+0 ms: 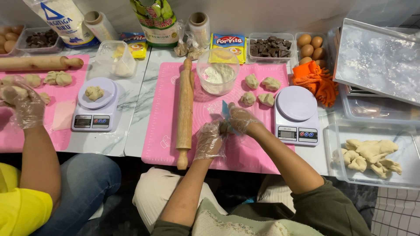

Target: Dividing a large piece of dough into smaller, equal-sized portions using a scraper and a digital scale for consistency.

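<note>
Dough [224, 127], a small pale lump, sits squeezed between the person's two gloved hands just below the middle of the frame, above the pink silicone mat [245, 153]. The left hand [209, 140], in a thin clear plastic glove, cups it from below; the right hand [239, 119], gloved the same way, closes over it from above while also pinching a light blue scraper [225, 109].

Toward upper centre a clear round bowl [218, 77] holds white flour. Four rough dough balls [259, 90] lie on the mat to its right. Beside them stands a white digital scale [297, 114] with a bare lilac round plate. A clear rectangular tub [270, 46] at the top holds dark chocolate chunks, and a tray [311, 47] next to it holds brown eggs. At lower right a large transparent box [372, 170] contains torn, lumpy dough pieces [371, 156]. A smooth wooden rolling pin [185, 114] lies upright left of the hands. At far left another person's gloved hand [24, 107] grips dough.
</note>
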